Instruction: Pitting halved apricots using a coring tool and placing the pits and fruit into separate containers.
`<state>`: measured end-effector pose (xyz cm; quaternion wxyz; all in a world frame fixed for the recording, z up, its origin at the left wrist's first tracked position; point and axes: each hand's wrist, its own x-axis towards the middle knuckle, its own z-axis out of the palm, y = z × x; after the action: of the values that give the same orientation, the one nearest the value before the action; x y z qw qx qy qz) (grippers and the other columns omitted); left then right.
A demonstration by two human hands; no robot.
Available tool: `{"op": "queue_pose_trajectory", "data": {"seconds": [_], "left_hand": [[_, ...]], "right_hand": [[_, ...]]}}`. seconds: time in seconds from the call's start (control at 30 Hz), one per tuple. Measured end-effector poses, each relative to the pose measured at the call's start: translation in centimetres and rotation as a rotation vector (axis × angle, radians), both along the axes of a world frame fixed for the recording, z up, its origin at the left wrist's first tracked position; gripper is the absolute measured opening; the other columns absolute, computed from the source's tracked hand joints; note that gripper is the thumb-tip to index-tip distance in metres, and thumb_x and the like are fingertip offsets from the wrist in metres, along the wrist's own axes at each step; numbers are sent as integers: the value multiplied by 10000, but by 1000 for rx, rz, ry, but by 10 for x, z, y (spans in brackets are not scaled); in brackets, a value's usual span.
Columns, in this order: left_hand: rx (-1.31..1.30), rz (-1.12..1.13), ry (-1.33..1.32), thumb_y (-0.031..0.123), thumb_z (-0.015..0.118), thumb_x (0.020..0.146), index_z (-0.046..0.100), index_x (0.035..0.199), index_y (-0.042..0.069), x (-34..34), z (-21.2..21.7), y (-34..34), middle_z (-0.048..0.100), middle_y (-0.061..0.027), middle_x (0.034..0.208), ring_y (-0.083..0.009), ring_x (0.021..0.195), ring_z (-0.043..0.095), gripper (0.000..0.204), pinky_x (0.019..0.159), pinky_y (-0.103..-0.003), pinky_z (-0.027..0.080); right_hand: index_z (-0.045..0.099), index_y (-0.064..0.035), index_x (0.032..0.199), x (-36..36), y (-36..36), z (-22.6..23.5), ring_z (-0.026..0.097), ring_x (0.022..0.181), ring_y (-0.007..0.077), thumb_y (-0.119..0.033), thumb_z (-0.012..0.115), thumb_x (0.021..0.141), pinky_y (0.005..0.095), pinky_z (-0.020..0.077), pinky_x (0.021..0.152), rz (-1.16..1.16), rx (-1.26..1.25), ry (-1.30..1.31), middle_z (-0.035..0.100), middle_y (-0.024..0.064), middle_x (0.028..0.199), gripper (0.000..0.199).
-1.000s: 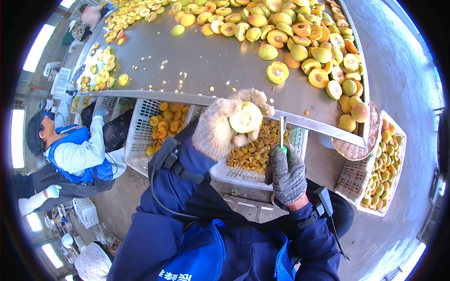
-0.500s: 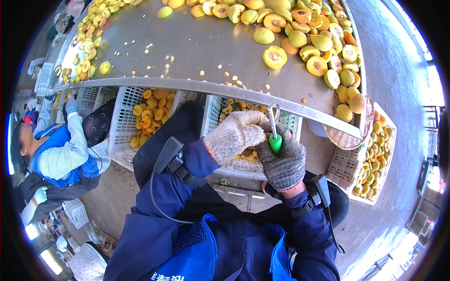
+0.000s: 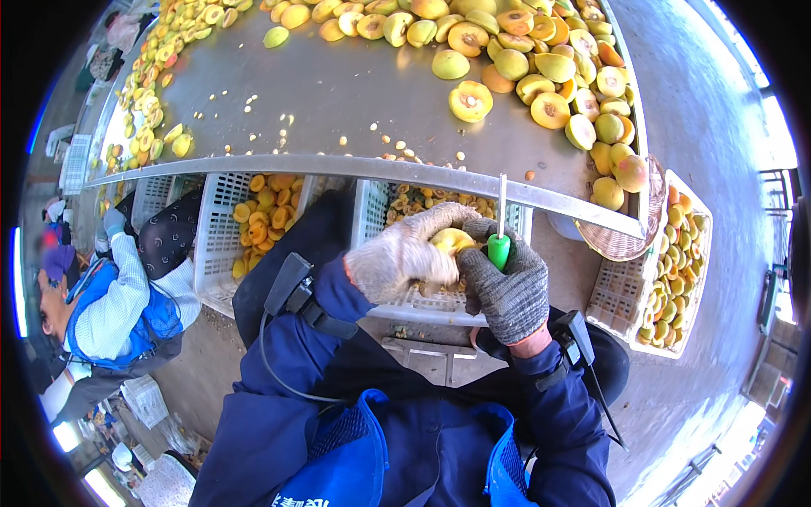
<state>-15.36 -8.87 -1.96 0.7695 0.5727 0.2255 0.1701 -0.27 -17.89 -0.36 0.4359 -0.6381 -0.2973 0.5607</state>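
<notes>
My left hand (image 3: 400, 258), in a pale knitted glove slightly smeared by motion, is closed around a yellow peach piece (image 3: 452, 241). Its thumb and fingers cover part of the fruit. Right beside it, my right hand (image 3: 512, 293), in a grey knitted glove, grips a pitting tool by its green handle (image 3: 498, 251). The tool's metal shaft (image 3: 502, 203) points up and away from me, seen edge-on. Both hands meet above a white crate (image 3: 372, 221) with peach pieces in it, just below the front edge of the metal table (image 3: 338, 101).
Halved peaches (image 3: 541, 63) are heaped on the table's far and right sides, with small pits scattered near the edge. A wicker basket (image 3: 621, 237) and a crate of peaches (image 3: 676, 270) stand right. Left is another crate (image 3: 221, 228), then a person in a blue vest (image 3: 118, 313).
A yellow peach piece now shows in my left hand. The tool has turned, its metal loop now edge-on and upright. The view has shifted slightly, and the person at left has lowered their head.
</notes>
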Motion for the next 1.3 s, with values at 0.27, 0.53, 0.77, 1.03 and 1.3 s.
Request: {"op": "queue_pose_trajectory", "data": {"seconds": [0.27,0.53,0.77,1.03,1.3], "left_hand": [[-673,223,-130,486,351,1044,578,1236,31,-9,3,8,673,-129,1018,-162,813,642,543,616,-230,519],[-442,417,-128,347,474,1034,655,1083,2,-3,3,1,679,-101,987,-162,811,652,393,749,-293,536],[-307,478,-80,286,458,1035,642,1003,15,-6,-3,-2,653,-81,936,-136,812,637,330,746,-287,529],[79,398,150,337,397,1042,625,1069,-38,-7,-5,-2,664,-127,926,-202,834,661,440,760,-312,553],[55,420,95,133,552,941,616,1103,-2,-14,-12,-1,682,-119,1009,-236,950,669,221,834,-355,542]], "right_hand": [[598,-17,887,11,-25,-21,615,625,242,-202,653,933,353,484,573,61,171,-237,604,105,680,198],[584,9,953,-2,-15,-29,596,569,403,-180,723,847,477,461,514,274,540,-880,603,185,675,258],[575,-3,975,-18,-22,-36,603,587,399,-164,688,864,473,469,522,287,511,-904,574,180,649,226],[570,-38,951,-19,-22,-27,613,599,384,-197,644,904,448,478,540,233,464,-816,577,171,667,181],[606,-8,973,-16,-21,-29,625,582,348,-178,643,910,411,476,536,150,400,-715,606,161,677,185]]}}
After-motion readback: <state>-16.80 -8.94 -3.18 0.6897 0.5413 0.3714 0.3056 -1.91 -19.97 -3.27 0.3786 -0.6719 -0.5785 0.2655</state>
